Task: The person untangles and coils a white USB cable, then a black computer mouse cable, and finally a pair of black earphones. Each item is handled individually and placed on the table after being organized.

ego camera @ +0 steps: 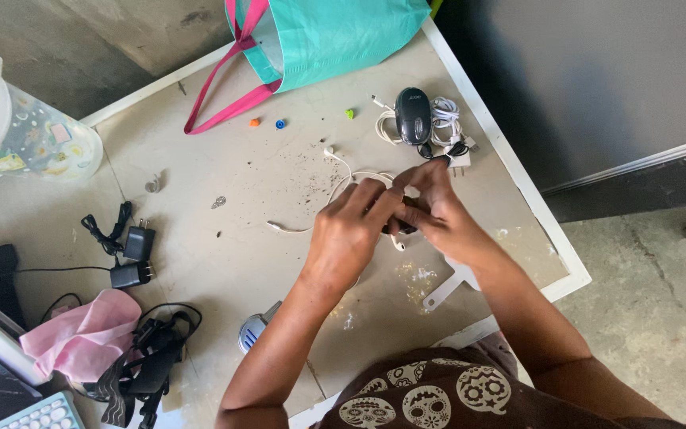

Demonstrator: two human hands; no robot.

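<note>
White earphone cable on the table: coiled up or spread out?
Partly spread: white earphone cable trails loose across the table, the rest gathered in both hands.

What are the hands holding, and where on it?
Both hands, left hand and right hand, pinch a white earphone cable near its bunched middle; the exact grip is hidden by fingers.

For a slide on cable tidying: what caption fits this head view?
Both hands, left and right, hold white earphones over a worn table, beside a black mouse.
</note>
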